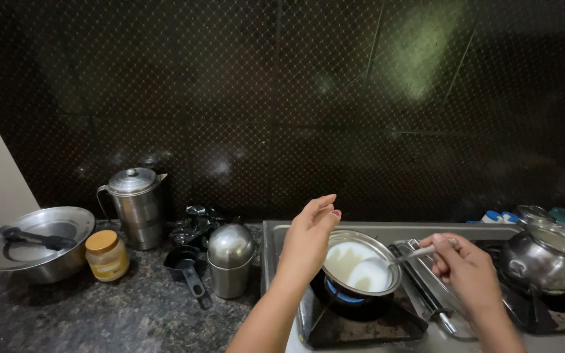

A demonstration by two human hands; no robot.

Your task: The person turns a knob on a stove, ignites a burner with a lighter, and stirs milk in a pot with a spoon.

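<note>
Small steel pan (361, 265) w/ white liquid sits on the stove's left burner, blue flame just visible under it. Right hand (469, 268) has its grip clenched on a spoon (403, 256) handle; spoon bowl dips into the liquid at the pan's right side. Left hand (308, 238) is at the pan's left rim, fingers loose & partly curled, grip released, holding nothing; can't tell if it touches the rim.

Steel stove (282, 235) stands on the dark speckled bench (99, 314). A pair of metal tongs (426, 294) lies betw. the two burners, just right of the pan. Right burner carries a rounded steel pot (537, 261).

Left of the stove, on the bench: domed steel canister (230, 261), black measuring cup (188, 265) w/ handle toward the viewer, crumpled black bag (194, 225) behind it, lidded steel jug (135, 206), jar w/ orange-brown lid (107, 255), and far left a wide steel bowl (40, 242) w/ a dark utensil inside.
</note>
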